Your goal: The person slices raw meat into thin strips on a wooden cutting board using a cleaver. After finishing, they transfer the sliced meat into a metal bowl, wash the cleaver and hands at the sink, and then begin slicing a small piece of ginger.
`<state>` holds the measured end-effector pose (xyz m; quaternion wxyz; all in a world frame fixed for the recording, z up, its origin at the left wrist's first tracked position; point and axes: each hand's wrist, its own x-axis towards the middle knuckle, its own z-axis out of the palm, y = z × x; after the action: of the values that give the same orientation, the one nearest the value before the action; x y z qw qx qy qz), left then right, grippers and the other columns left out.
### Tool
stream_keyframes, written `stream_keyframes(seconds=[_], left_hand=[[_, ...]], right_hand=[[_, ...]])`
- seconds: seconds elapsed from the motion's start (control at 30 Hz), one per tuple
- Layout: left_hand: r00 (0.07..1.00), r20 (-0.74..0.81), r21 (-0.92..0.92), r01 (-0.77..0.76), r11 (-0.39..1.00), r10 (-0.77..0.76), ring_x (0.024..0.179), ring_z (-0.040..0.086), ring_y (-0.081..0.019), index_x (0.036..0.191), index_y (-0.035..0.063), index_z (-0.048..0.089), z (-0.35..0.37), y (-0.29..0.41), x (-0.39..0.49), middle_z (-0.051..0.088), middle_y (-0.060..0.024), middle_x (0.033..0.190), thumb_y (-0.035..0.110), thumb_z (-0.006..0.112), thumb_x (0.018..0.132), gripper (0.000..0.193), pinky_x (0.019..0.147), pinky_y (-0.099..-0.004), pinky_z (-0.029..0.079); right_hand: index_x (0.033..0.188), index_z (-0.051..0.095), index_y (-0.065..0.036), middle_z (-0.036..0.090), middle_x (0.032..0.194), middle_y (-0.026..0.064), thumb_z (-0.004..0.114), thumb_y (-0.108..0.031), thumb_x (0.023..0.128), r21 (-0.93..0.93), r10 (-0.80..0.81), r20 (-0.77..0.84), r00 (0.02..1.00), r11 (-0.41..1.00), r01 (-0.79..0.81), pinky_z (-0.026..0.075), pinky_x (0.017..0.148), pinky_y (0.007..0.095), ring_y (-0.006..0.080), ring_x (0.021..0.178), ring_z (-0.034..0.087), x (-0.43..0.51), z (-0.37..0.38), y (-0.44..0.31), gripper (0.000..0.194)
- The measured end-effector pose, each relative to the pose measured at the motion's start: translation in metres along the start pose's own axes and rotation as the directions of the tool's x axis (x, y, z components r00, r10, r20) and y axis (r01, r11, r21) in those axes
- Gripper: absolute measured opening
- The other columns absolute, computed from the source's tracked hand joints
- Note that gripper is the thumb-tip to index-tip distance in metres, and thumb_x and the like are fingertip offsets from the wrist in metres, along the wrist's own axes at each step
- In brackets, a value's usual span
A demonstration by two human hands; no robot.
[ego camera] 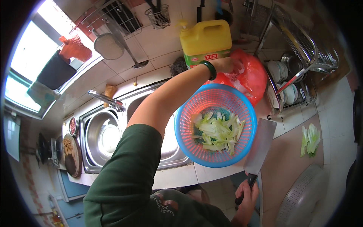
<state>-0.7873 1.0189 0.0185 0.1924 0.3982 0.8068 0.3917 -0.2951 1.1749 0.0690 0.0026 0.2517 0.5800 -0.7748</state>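
Note:
My left hand (225, 65), a dark green bangle on its wrist, reaches to a red plastic bag (251, 78) beyond the colander; its fingertips are hidden, so its hold on the bag cannot be told. My right hand (247, 194) is closed around the black handle of a cleaver (260, 144), whose broad blade points up and away beside the colander. Between the hands sits a blue plastic colander (181, 142) with cut pale green leafy vegetable (217, 130) in it. More leaves (310, 140) lie on the brown surface at the right.
A double steel sink (177, 161) with a faucet (106, 99) and a metal basin (93, 142) is at the left. Beyond the colander stands a yellow detergent jug (207, 38). A dish rack (297, 105) holds bowls at the right. A round chopping board (75, 159) lies far left.

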Motion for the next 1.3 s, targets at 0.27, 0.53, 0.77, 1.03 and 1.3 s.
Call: stream_keyframes(seconds=[0.27, 0.53, 0.77, 1.03, 1.3], left_hand=[[0.994, 0.103, 0.699, -0.051, 0.713, -0.031, 0.100, 0.062, -0.0244, 0.110, 0.0149, 0.068, 0.027, -0.020, 0.033, 0.068, -0.0075, 0.103, 0.012, 0.059, 0.084, 0.028, 0.083, -0.0410, 0.050], [0.988, -0.051, 0.597, 0.148, 0.789, -0.147, 0.086, 0.066, -0.0280, 0.100, 0.0167, 0.069, 0.021, 0.000, 0.035, 0.068, -0.0074, 0.095, 0.013, 0.065, 0.077, 0.024, 0.073, -0.0446, 0.053], [0.951, -0.304, 0.166, 0.107, 0.980, -0.052, 0.093, 0.069, -0.0304, 0.090, 0.0200, 0.075, 0.018, -0.027, 0.028, 0.073, -0.0088, 0.097, 0.010, 0.069, 0.069, 0.024, 0.079, -0.0423, 0.055], [0.975, -0.183, 0.502, 0.206, 0.840, -0.130, 0.091, 0.070, -0.0298, 0.097, 0.0161, 0.074, 0.026, -0.016, 0.031, 0.074, -0.0095, 0.097, 0.014, 0.065, 0.075, 0.024, 0.076, -0.0387, 0.056], [0.956, -0.022, 0.236, 0.288, 0.928, -0.291, 0.079, 0.070, -0.0307, 0.100, 0.0140, 0.073, 0.011, -0.012, 0.038, 0.072, -0.0131, 0.091, 0.024, 0.056, 0.086, 0.024, 0.061, -0.0434, 0.052]], right_hand=[[0.127, 0.051, 0.007, 0.048, 0.072, 0.0026, 0.053, -0.009, 0.095, -0.063, -0.011, 0.075, 0.997, 0.998, 0.016, 0.036, 0.048, 0.0244, 0.0076, 0.054, 0.043, 0.001, -0.004, 0.008, 0.036], [0.130, 0.049, 0.007, 0.046, 0.072, 0.0015, 0.053, -0.009, 0.095, -0.009, 0.029, -0.052, 0.998, 1.000, -0.029, 0.035, 0.047, 0.0244, 0.0074, 0.053, 0.042, -0.004, -0.007, 0.011, 0.039], [0.131, 0.049, 0.005, 0.046, 0.072, 0.0012, 0.054, -0.013, 0.097, -0.041, 0.014, 0.041, 0.999, 0.999, -0.013, 0.034, 0.047, 0.0237, 0.0067, 0.053, 0.041, 0.003, -0.004, 0.010, 0.038], [0.133, 0.048, 0.006, 0.046, 0.073, 0.0017, 0.054, -0.013, 0.098, -0.040, 0.018, 0.050, 0.999, 0.999, -0.016, 0.035, 0.048, 0.0240, 0.0072, 0.054, 0.041, 0.003, -0.004, 0.008, 0.040], [0.132, 0.048, 0.007, 0.046, 0.073, 0.0014, 0.054, -0.013, 0.097, -0.043, -0.005, 0.042, 0.999, 0.999, 0.007, 0.036, 0.048, 0.0242, 0.0071, 0.055, 0.041, 0.003, -0.005, 0.007, 0.041]])
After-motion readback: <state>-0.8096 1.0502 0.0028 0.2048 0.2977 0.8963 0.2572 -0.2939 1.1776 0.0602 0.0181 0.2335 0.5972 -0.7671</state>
